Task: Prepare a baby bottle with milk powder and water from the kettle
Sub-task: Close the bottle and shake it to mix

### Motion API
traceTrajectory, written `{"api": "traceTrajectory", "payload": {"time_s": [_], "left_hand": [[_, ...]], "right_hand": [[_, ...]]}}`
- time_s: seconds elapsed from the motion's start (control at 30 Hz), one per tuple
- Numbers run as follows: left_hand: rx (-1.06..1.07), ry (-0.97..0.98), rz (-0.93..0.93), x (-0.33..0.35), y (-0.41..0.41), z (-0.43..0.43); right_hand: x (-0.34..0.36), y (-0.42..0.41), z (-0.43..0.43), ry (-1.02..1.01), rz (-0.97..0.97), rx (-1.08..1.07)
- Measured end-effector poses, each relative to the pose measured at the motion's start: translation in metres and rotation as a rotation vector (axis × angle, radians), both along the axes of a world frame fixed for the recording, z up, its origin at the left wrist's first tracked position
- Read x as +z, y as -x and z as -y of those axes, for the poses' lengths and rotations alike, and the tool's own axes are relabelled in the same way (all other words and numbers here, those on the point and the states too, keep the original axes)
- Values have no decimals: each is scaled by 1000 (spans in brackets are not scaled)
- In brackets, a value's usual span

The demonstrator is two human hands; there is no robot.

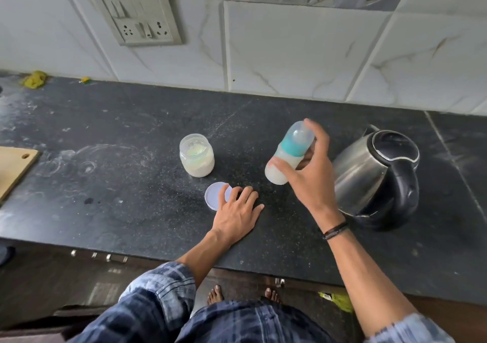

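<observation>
The right hand [308, 174] grips the capped baby bottle [287, 155] round its body, tilted above the counter [105, 158] at three o'clock from the open powder jar [196, 158]. Stiff, light, probably slick plastic, it suits a grip below the teal collar; milky liquid fills its lower part, powder half the jar. The left hand [237, 210] lies flat, fingertips touching the jar lid [214, 196] at the jar's six o'clock.
</observation>
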State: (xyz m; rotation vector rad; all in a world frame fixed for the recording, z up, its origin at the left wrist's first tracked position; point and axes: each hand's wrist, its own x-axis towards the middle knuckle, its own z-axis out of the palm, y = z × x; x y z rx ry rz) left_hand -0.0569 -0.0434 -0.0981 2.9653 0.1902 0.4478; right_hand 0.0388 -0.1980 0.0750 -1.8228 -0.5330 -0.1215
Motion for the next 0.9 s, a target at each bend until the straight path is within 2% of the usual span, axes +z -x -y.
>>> {"api": "traceTrajectory", "payload": {"time_s": [0.1, 0.13, 0.23, 0.27, 0.37, 0.4, 0.43, 0.53, 0.67, 0.73, 0.9], "left_hand": [[11, -4, 13, -1, 0, -1], [12, 3, 8, -1, -1, -1], [4, 17, -10, 1, 0, -1], [-2, 19, -13, 1, 1, -2], [13, 18, -7, 3, 1, -1], [20, 24, -11, 5, 1, -1], [21, 34, -17, 6, 1, 0], [15, 47, -24, 10, 3, 0], [21, 50, -41, 12, 3, 1], [17, 58, -43, 12, 3, 1], [17, 62, -60, 10, 2, -1]], "right_hand": [[2, -4, -1, -274, 78, -86], [2, -6, -2, -282, 84, -100], [-3, -9, -3, -15, 6, -21], [-5, -8, 1, 1, -4, -22], [-3, -5, 7, -309, 145, -154], [-5, -7, 8, -350, 173, -182], [-7, -8, 8, -322, 153, -182], [-21, -11, 10, -37, 21, -95], [-39, -8, 14, -96, 118, -212], [-50, -10, 12, 17, 143, -220], [-83, -7, 11, 359, 186, -51]]}}
